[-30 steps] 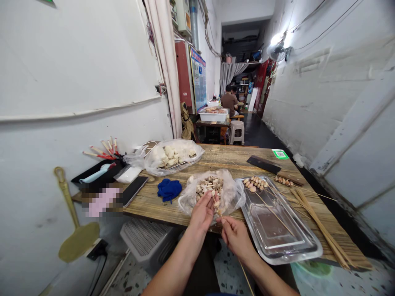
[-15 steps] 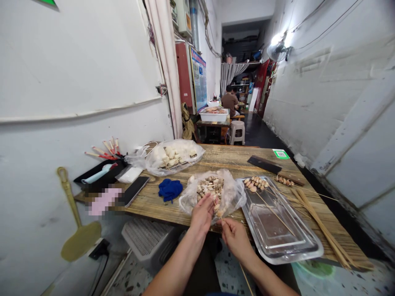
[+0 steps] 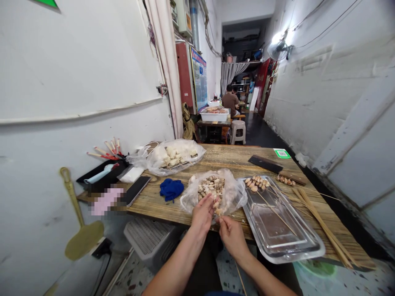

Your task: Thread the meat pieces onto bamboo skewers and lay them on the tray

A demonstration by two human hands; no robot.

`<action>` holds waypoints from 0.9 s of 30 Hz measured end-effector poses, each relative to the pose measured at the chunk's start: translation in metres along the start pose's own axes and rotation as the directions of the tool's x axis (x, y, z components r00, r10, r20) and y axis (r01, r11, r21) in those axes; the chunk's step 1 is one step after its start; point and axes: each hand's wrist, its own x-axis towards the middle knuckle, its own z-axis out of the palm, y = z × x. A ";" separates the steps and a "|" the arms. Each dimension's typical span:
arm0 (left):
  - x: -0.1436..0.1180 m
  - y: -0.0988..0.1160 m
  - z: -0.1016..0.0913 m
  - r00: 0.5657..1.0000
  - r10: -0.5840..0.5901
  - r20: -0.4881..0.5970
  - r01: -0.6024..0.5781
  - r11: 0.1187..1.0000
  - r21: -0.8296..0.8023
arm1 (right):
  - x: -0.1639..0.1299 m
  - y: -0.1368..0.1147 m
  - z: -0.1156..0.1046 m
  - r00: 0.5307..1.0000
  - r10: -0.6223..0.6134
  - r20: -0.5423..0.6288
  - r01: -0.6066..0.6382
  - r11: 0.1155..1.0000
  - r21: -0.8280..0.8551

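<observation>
In front of me lies an open clear plastic bag [image 3: 237, 193] of pale, brownish pieces that look like garlic cloves [image 3: 212, 186]. My left hand [image 3: 203, 210] is closed at the bag's near edge, its fingertips on a clove at the upper end of a skewer. Several cloves [image 3: 217, 209] are threaded just below those fingers. My right hand [image 3: 231, 232] pinches the thin bamboo skewer [image 3: 240, 277], whose tail runs down past the wrist. To the right, a metal tray [image 3: 279, 238] carries finished-looking skewers of cloves [image 3: 257, 183] at its far end.
Loose bamboo skewers [image 3: 327, 230] lie right of the tray, near a cleaver [image 3: 265, 163]. Left of the bag are a blue cloth [image 3: 171, 190], a phone [image 3: 138, 190] and a black box [image 3: 101, 176]. Another bag of pale pieces [image 3: 174, 158] sits behind. A person [image 3: 230, 100] sits far back.
My right hand has moved slightly up and left along with the skewer, closer to my left hand. The whole view has shifted a little. Both hands keep their hold.
</observation>
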 end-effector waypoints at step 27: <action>-0.029 -0.030 -0.001 0.974 0.225 -0.016 -0.217 0.955 0.204 | -0.011 0.011 0.008 0.999 -0.043 0.024 0.045 0.995 -0.092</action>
